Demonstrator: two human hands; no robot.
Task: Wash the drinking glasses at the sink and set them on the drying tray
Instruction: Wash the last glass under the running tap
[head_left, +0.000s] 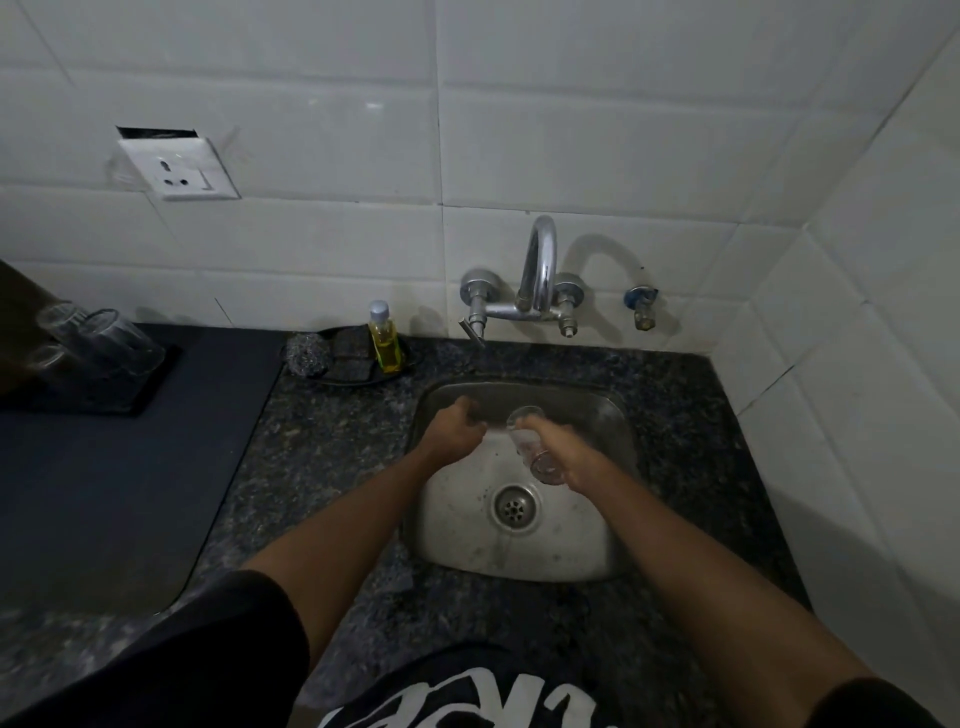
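Over on the far left, we see clear upturned drinking glasses (98, 338) standing on a dark rectangular drying tray (156, 384), which sits on a dark mat (130, 467) laid over the speckled granite counter (322, 447). A white wall socket (179, 169) is fixed to the tiles above. Moving right, a black dish (358, 382) against the wall holds a steel wool scrubber (306, 353), a dark scouring pad (353, 351) and a small bottle of yellow dish liquid (385, 340). Next comes the stainless steel sink (597, 561) with its round drain (515, 506), under a chrome wall tap (535, 291). Our left hand (457, 431) hangs over the basin with fingers curled loosely inward, gripping nothing we can make out. Just beside it, our right hand (563, 449) is wrapped around a clear drinking glass (535, 441), tilted with its mouth pointing away towards the tap. Farthest right, a small blue-capped valve (643, 306) juts from the tiled wall.
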